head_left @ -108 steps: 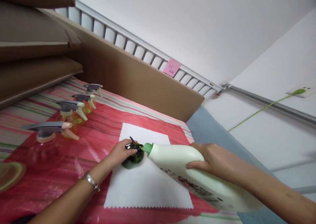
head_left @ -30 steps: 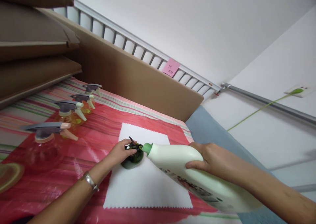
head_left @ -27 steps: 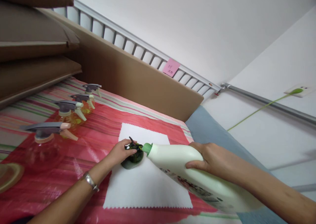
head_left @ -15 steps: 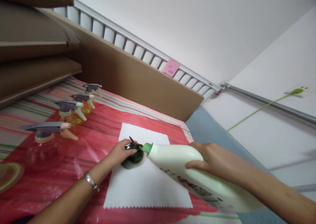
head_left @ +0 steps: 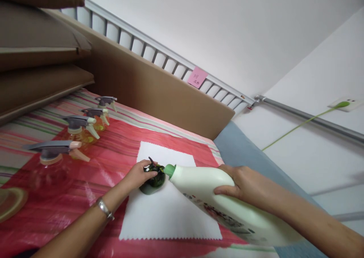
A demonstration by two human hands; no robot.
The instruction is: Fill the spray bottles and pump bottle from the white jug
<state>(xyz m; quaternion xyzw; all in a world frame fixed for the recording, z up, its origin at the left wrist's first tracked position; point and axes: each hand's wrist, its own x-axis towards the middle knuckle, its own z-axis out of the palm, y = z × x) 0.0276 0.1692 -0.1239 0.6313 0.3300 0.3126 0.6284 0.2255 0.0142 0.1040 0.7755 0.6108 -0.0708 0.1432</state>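
My left hand (head_left: pixel 142 173), a metal bracelet on its wrist, is closed around the top of a small dark green bottle (head_left: pixel 156 182). A black curved piece sticks up beside the fingers. The bottle stands on a white cloth (head_left: pixel 170 220) with zigzag edges. My right hand (head_left: pixel 237 182) grips a large pale green bottle (head_left: pixel 196 178) around its body, thumb on the near side. It lies tilted, neck to the left. Its green spout (head_left: pixel 170 170) meets the top of the small bottle; whether liquid flows I cannot tell.
Several trigger spray bottles (head_left: pixel 52 172) stand in a row at the left on a red sheet (head_left: pixel 119 136) over striped cloth. A round lid-like object (head_left: pixel 11 203) lies at the left edge. Brown cardboard boxes (head_left: pixel 36 30) and a cardboard panel (head_left: pixel 159 95) stand behind. A pink note (head_left: pixel 197 77) hangs on the radiator.
Almost nothing differs. Both hands keep their hold, and the large bottle's lower end has dipped very slightly.
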